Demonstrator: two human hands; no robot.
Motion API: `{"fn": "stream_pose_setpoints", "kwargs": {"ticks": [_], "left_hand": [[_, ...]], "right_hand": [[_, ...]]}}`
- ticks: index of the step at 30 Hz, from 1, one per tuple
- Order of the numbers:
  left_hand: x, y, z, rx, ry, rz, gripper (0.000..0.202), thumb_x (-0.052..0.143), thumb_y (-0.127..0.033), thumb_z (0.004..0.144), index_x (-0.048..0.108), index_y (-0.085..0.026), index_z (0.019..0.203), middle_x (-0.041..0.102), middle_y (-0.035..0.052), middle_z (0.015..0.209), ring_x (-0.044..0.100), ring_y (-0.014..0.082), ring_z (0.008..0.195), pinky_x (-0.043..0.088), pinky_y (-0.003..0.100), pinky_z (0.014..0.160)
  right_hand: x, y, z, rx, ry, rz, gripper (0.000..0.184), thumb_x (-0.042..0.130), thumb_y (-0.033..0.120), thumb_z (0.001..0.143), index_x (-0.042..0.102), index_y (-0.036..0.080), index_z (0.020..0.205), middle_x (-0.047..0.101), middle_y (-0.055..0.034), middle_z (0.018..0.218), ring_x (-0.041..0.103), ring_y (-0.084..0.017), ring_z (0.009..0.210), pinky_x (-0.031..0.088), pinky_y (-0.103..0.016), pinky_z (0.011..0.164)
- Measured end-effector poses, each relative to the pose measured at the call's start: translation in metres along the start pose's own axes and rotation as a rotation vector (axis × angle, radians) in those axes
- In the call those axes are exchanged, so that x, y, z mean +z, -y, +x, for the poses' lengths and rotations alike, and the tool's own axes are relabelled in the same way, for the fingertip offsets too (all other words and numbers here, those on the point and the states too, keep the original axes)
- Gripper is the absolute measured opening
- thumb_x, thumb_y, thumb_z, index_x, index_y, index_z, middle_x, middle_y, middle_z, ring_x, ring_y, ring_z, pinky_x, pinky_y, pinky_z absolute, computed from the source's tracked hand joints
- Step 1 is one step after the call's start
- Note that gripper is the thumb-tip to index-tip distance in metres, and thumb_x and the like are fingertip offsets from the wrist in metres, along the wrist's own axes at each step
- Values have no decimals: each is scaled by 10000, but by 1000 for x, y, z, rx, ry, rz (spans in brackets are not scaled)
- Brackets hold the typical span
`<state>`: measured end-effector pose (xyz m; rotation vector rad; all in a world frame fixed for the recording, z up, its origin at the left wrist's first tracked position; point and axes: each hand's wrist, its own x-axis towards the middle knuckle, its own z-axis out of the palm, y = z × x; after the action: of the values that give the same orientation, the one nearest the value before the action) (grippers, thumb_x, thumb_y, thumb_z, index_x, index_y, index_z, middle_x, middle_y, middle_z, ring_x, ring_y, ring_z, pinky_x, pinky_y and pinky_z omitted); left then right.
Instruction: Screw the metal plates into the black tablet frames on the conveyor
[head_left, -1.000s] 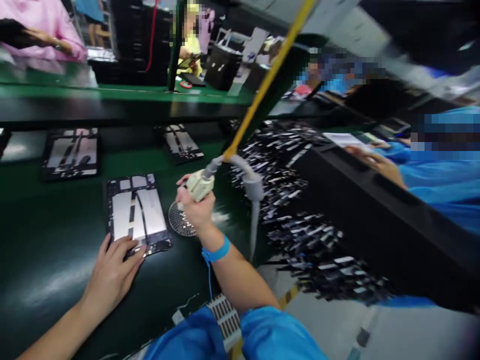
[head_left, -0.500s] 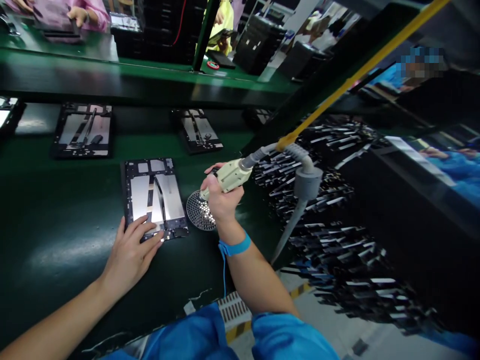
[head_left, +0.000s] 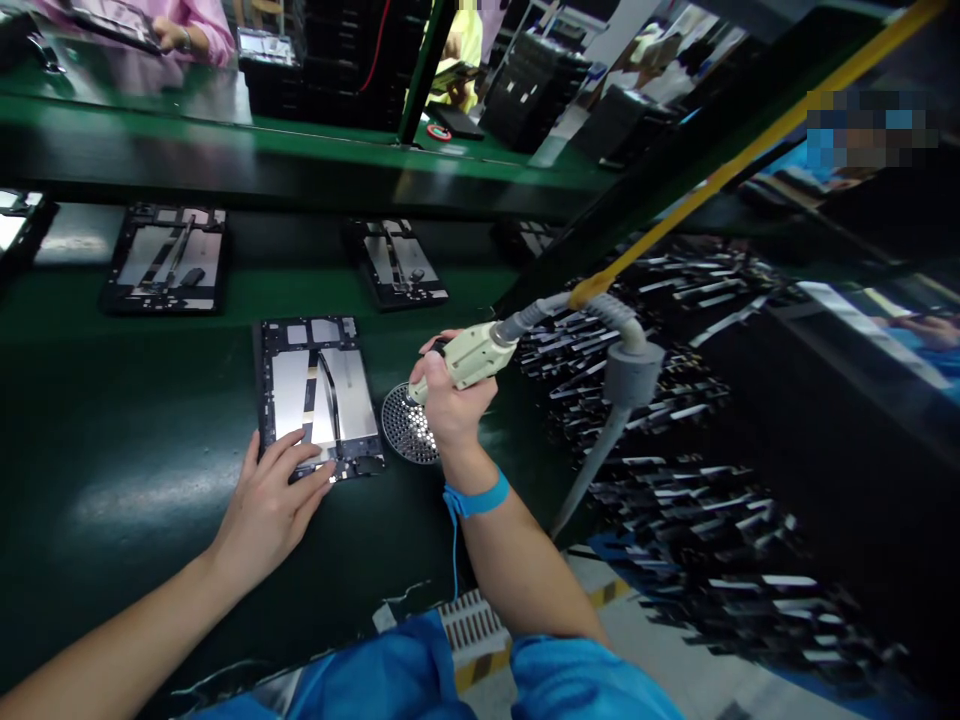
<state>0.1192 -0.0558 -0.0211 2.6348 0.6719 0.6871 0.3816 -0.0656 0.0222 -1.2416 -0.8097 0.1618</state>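
A tablet with its back cover off (head_left: 352, 385) lies on the green bench, showing silver plates and dark ribbon cables. My left hand (head_left: 274, 495) rests on its lower left part, fingers spread and touching its lower edge. To the right of it, my right hand (head_left: 454, 405) is wrapped round a cream electric screwdriver (head_left: 478, 355) with a grey cable. The screwdriver's front end is over a round perforated screw plate (head_left: 405, 430); its tip is hard to make out. A blue wrist strap (head_left: 480, 497) circles my right wrist.
More opened tablets (head_left: 169, 260) lie along the far side of the bench, another (head_left: 397, 263) among them. A yellow strap (head_left: 675, 220) holds the cable up. Densely stacked dark parts (head_left: 705, 500) stand at right. Across the bench, a person in pink (head_left: 210, 30) holds a tablet.
The whole view has shifted slightly, moving near things a little to the right. Both hands keep their places on the tablet and the screwdriver. The person in pink has raised their tablet.
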Motion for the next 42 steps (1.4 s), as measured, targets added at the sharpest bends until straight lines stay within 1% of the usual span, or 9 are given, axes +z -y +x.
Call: {"fn": "stream_pose_setpoints", "kwargs": {"ticks": [4,8,11,15,21,28,38,40,42], "left_hand": [[2,1,2,-14,-26,2,218,598,-198,1019,767,-252,1145,723,85,1230,597,335,1310,389,739,1124],[3,-1,5,-36,-27,-3,212,596,-196,1019,766,-246,1135,726,87,1221,603,329,1311,390,716,1135],[2,-2,6,-43,-17,-4,210,590,-205,1024,757,-251,1144,726,86,1226,597,329,1322,390,712,1133],[0,-3,7,-45,-9,-11,211,593,-216,1026,750,-258,1161,720,82,1241,587,334,1332,388,721,1122],[0,-3,7,-47,-6,-11,214,589,-217,1027,756,-259,1154,713,80,1253,586,333,1327,386,720,1122],[-2,-4,7,-52,5,-8,212,603,-194,1009,762,-265,1129,708,79,1276,579,342,1344,371,721,1137],[-1,-1,4,-24,5,19,268,553,-194,1029,754,-257,1195,696,117,1296,578,365,1340,377,750,1113],[0,0,3,-19,1,13,253,560,-197,1029,760,-251,1175,706,113,1269,585,356,1331,390,738,1109],[1,1,3,-21,3,10,237,574,-203,1026,764,-251,1157,715,103,1249,592,346,1323,399,727,1110]], "right_hand": [[0,7,4,-17,-11,10,236,728,318,850,615,213,1028,689,21,837,599,-85,489,515,-244,478],[7,32,-6,-44,-18,120,203,713,305,877,612,232,1037,672,23,865,607,-88,481,515,-249,466],[16,49,-31,2,119,243,242,713,324,891,598,257,1093,665,16,933,625,-93,494,523,-251,459],[22,52,-63,80,369,281,291,721,354,902,591,262,1145,668,-24,1016,642,-105,576,557,-266,520],[22,46,-75,102,493,272,293,719,303,909,607,278,1178,655,-32,1025,659,-137,706,574,-290,600],[21,46,-79,87,511,242,331,731,289,883,605,288,1190,634,-33,972,673,-182,789,602,-344,664],[24,49,-81,-15,495,198,328,732,246,845,592,261,1142,655,-23,949,660,-152,721,597,-320,650],[21,50,-71,-8,436,195,287,714,317,871,596,254,1125,670,-31,971,654,-137,655,584,-301,582],[16,47,-53,-25,289,173,253,677,374,900,588,253,1104,671,-21,957,631,-116,572,555,-281,516]]}}
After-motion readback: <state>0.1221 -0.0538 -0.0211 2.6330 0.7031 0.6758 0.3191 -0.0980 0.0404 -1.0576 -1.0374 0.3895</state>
